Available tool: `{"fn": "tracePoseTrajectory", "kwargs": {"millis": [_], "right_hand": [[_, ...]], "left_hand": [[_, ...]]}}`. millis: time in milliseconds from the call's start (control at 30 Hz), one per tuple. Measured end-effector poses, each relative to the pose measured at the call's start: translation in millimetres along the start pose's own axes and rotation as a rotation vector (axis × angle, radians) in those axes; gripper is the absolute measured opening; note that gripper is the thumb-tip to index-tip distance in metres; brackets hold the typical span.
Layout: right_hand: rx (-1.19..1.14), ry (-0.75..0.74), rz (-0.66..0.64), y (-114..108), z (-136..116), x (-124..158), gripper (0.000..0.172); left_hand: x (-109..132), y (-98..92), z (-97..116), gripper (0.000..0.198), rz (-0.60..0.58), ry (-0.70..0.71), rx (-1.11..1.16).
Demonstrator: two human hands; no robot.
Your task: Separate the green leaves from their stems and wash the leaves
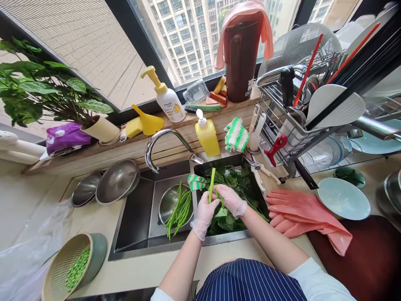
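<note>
Both my hands wear thin clear gloves and meet over the right sink basin [247, 165]. My left hand [204, 215] and my right hand [230, 200] are both closed on one green stem [212, 183] that sticks upward between them. Below them the basin is full of green leafy vegetables [233, 182]. In the left basin, a bunch of stripped green stems [179, 210] lies across a steel bowl [166, 205].
A curved tap [163, 140] stands behind the sink. Pink rubber gloves [300, 215] and a pale plate [343, 198] lie right; a loaded dish rack [297, 125] behind. A colander of green pieces [73, 267] sits front left, steel bowls [115, 182] beyond. Soap bottles [207, 136] line the ledge.
</note>
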State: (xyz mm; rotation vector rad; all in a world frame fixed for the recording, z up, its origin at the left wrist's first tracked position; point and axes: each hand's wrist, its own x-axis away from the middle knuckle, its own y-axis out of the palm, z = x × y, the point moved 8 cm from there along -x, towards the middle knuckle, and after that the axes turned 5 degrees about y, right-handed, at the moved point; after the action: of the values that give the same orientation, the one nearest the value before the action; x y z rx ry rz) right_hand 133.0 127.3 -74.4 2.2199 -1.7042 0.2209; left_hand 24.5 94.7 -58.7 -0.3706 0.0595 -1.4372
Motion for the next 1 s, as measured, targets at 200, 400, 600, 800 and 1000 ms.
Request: {"fn": "tracePoseTrajectory", "kwargs": {"millis": [200, 400, 600, 800, 1000], "right_hand": [[0.224, -0.044, -0.037, 3, 6, 1, 0.02], [0.768, -0.013, -0.105, 4, -1, 6, 0.014], [1.03, -0.039, -0.185, 10, -2, 5, 0.008], [1.113, -0.099, -0.182, 7, -5, 8, 0.016], [1.202, 0.077, -0.157, -10, 17, 2, 0.022]], "left_hand": [[-7, -5.4, 1, 0.02, 0.001, -0.048, 0.011], [-12, -8.1, 0, 0.018, -0.062, -0.003, -0.172], [-18, 4.0, 3, 0.013, -0.19, 0.011, -0.262], [-19, 3.5, 4, 0.018, -0.205, -0.108, -0.118], [-6, -7.8, 2, 0.017, -0.233, -0.115, -0.02]]}}
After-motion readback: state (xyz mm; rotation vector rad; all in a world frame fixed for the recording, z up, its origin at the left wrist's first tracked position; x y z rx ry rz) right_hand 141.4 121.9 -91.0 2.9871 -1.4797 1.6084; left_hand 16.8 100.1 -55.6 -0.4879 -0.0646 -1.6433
